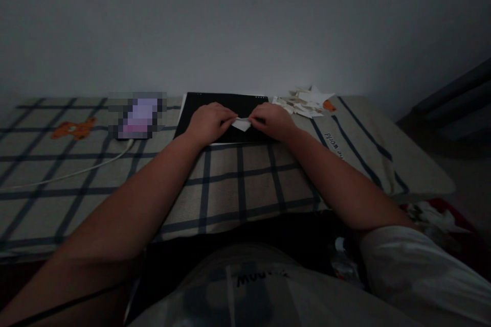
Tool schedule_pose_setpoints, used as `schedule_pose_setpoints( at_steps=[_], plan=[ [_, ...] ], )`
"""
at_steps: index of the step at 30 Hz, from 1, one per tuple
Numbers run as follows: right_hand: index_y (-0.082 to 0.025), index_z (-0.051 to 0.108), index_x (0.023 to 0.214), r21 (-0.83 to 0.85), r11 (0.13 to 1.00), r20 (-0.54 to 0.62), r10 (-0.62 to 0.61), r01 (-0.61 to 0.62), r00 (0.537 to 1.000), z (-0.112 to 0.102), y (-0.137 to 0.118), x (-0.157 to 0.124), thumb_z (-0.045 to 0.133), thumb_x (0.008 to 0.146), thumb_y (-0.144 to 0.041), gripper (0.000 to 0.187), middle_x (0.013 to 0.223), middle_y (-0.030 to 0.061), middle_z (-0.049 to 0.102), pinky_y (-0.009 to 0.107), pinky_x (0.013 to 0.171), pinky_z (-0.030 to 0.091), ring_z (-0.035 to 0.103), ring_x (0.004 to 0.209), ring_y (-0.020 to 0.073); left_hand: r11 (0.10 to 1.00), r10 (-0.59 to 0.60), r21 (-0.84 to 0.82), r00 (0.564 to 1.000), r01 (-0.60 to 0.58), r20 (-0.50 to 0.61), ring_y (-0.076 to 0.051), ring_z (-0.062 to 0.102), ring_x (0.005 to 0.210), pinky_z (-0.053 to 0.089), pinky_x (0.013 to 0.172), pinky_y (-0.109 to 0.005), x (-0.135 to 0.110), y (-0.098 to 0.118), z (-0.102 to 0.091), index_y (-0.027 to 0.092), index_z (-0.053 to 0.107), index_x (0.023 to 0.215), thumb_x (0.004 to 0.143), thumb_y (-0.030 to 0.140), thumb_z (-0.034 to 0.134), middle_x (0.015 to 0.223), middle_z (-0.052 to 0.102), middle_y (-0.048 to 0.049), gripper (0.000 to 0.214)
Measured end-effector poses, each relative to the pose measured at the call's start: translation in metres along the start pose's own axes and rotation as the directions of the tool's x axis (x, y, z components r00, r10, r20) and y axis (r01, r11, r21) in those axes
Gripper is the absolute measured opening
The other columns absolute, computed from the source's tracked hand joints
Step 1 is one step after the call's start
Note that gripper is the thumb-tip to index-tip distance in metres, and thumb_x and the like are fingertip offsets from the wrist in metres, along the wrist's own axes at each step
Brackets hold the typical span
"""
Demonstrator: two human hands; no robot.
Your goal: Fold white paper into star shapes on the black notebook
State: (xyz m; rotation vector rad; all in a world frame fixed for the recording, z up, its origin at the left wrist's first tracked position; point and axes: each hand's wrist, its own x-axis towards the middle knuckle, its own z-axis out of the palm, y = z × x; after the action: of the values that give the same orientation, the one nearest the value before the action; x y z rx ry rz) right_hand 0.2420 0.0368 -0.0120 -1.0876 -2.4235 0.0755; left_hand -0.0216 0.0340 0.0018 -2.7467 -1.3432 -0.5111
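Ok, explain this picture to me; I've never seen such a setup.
There is no machine here: a person works with two bare hands. The single picture comes from a camera worn on the head, looking forward and down. The left hand and right hand hold a small pointed white paper piece between their fingers, over a flat black rectangular object. That lies on a beige cloth with dark-blue checks. To the right is a loose pile of white paper pieces; to the left, a pixelated phone-like device with a lilac screen and a thin white cable.
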Motion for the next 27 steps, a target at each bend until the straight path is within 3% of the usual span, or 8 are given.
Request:
schedule_pose_setpoints(
  at_steps=[3, 5, 8, 10, 19, 23, 27],
  plan=[
    [-0.021, 0.082, 0.115, 0.117, 0.991, -0.127, 0.084, -0.069, 0.988, 0.003, -0.002, -0.001, 0.066, 0.110, -0.045, 0.030, 0.115, 0.0127, 0.082, 0.044, 0.097, 0.052, 0.070, 0.108, 0.0293, 0.992, -0.122, 0.009, 0.987, 0.123, -0.103, -0.032, 0.075, 0.135, 0.060, 0.113, -0.049, -0.002, -0.002, 0.000, 0.028, 0.083, 0.145, 0.116, 0.045, 0.044, 0.140, 0.085, -0.0077, 0.051],
    [-0.022, 0.077, 0.127, 0.230, 0.966, -0.192, 0.164, -0.118, 0.968, 0.008, -0.002, 0.000, 0.073, 0.104, -0.056, 0.041, 0.114, 0.0103, 0.080, 0.041, 0.091, 0.053, 0.069, 0.102, 0.0268, 0.987, -0.158, 0.014, 0.970, 0.163, -0.185, -0.031, 0.077, 0.131, 0.060, 0.110, -0.046, -0.004, -0.003, -0.001, 0.030, 0.081, 0.148, 0.119, 0.049, 0.040, 0.139, 0.086, -0.0071, 0.054],
    [-0.024, 0.069, 0.135, 0.396, 0.903, -0.216, 0.265, -0.164, 0.940, 0.016, 0.001, 0.002, 0.081, 0.095, -0.069, 0.062, 0.107, 0.0056, 0.077, 0.038, 0.084, 0.054, 0.067, 0.090, 0.0218, 0.982, -0.173, 0.024, 0.952, 0.185, -0.254, -0.029, 0.079, 0.128, 0.061, 0.109, -0.043, -0.005, -0.001, -0.003, 0.031, 0.079, 0.150, 0.121, 0.052, 0.037, 0.139, 0.086, -0.0070, 0.055],
    [-0.024, 0.067, 0.132, 0.458, 0.872, -0.210, 0.294, -0.172, 0.932, 0.020, 0.003, 0.004, 0.082, 0.092, -0.073, 0.066, 0.103, 0.0042, 0.076, 0.037, 0.082, 0.055, 0.066, 0.087, 0.0206, 0.980, -0.181, 0.030, 0.950, 0.195, -0.252, -0.030, 0.079, 0.130, 0.061, 0.109, -0.044, -0.006, 0.003, -0.004, 0.032, 0.077, 0.152, 0.121, 0.049, 0.039, 0.142, 0.085, -0.0073, 0.053],
    [-0.022, 0.074, 0.114, 0.440, 0.896, -0.165, 0.151, -0.064, 0.975, 0.014, -0.006, 0.002, 0.070, 0.094, -0.087, 0.068, 0.100, 0.0064, 0.077, 0.036, 0.081, 0.056, 0.066, 0.088, 0.0216, 0.992, -0.119, 0.008, 0.964, 0.124, -0.236, -0.029, 0.078, 0.136, 0.062, 0.113, -0.045, -0.008, 0.011, -0.004, 0.037, 0.073, 0.155, 0.117, 0.042, 0.043, 0.150, 0.081, -0.0033, 0.049],
    [-0.022, 0.076, 0.108, 0.437, 0.894, -0.181, 0.200, -0.104, 0.963, 0.014, -0.005, 0.003, 0.069, 0.100, -0.077, 0.056, 0.098, 0.0066, 0.077, 0.038, 0.084, 0.057, 0.065, 0.088, 0.0226, 0.993, -0.119, 0.002, 0.976, 0.121, -0.184, -0.032, 0.079, 0.136, 0.063, 0.113, -0.049, -0.008, 0.012, -0.003, 0.035, 0.073, 0.157, 0.116, 0.039, 0.046, 0.152, 0.079, -0.0054, 0.049],
    [-0.023, 0.076, 0.133, 0.428, 0.900, -0.181, 0.171, -0.079, 0.968, 0.016, 0.006, 0.001, 0.072, 0.103, -0.058, 0.047, 0.118, 0.0105, 0.080, 0.041, 0.085, 0.059, 0.068, 0.097, 0.0255, 0.998, -0.064, 0.002, 0.989, 0.065, -0.130, -0.031, 0.077, 0.140, 0.063, 0.114, -0.047, -0.008, 0.010, -0.001, 0.033, 0.072, 0.159, 0.116, 0.037, 0.047, 0.159, 0.075, -0.0062, 0.051]
  ],
)
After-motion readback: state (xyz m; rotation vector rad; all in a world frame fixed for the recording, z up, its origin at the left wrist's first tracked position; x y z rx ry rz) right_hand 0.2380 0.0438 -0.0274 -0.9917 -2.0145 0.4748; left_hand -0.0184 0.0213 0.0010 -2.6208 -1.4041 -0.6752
